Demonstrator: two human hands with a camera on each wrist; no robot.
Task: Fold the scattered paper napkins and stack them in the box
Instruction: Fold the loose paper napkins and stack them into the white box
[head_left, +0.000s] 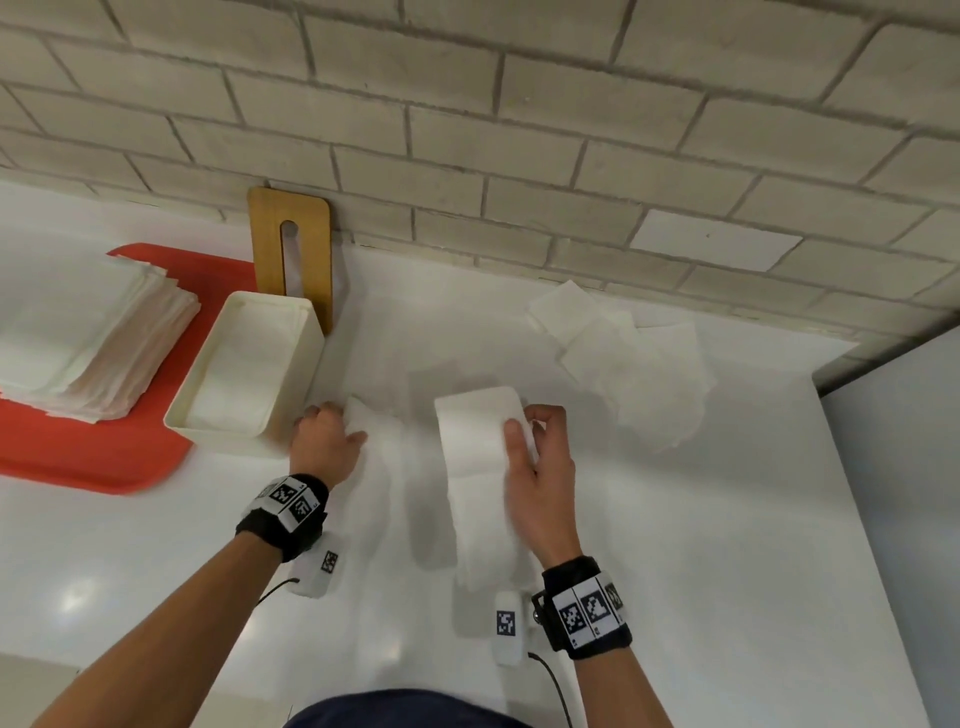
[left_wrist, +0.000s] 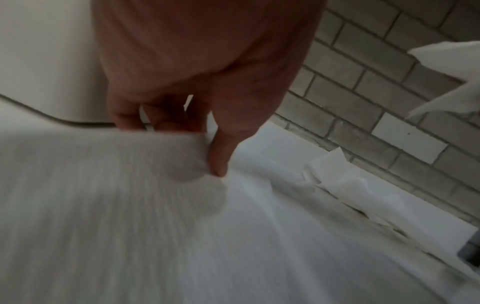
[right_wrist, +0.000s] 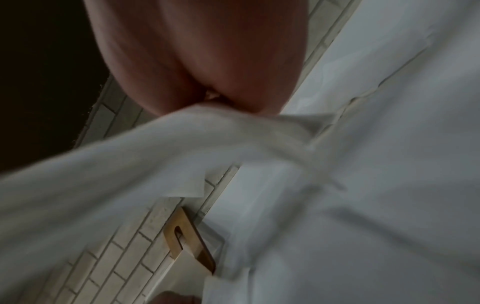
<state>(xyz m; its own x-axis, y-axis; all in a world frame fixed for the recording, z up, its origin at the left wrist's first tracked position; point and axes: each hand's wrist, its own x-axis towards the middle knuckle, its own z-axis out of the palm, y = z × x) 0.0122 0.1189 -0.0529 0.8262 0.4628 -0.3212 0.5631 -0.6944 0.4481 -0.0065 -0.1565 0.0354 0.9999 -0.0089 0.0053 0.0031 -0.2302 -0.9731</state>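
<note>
A white paper napkin (head_left: 376, 457) lies flat on the white counter just right of the cream box (head_left: 179, 415). My left hand (head_left: 344, 425) pinches its far left corner; in the left wrist view the thumb (left_wrist: 218, 160) lies on top of the napkin (left_wrist: 103, 195) with the fingers curled under its edge. My right hand (head_left: 523, 423) pinches the far edge of a napkin panel (head_left: 475, 447) raised and curled above the counter, also seen blurred (right_wrist: 130, 164). I cannot tell whether both hands hold one sheet. White paper lies in the box's bottom.
A red tray (head_left: 88, 462) at the left carries a tall napkin stack (head_left: 88, 338). A wooden slotted lid (head_left: 291, 249) leans on the brick wall behind the box. Several loose napkins (head_left: 634, 364) lie at the back right. The counter's edge runs along the right.
</note>
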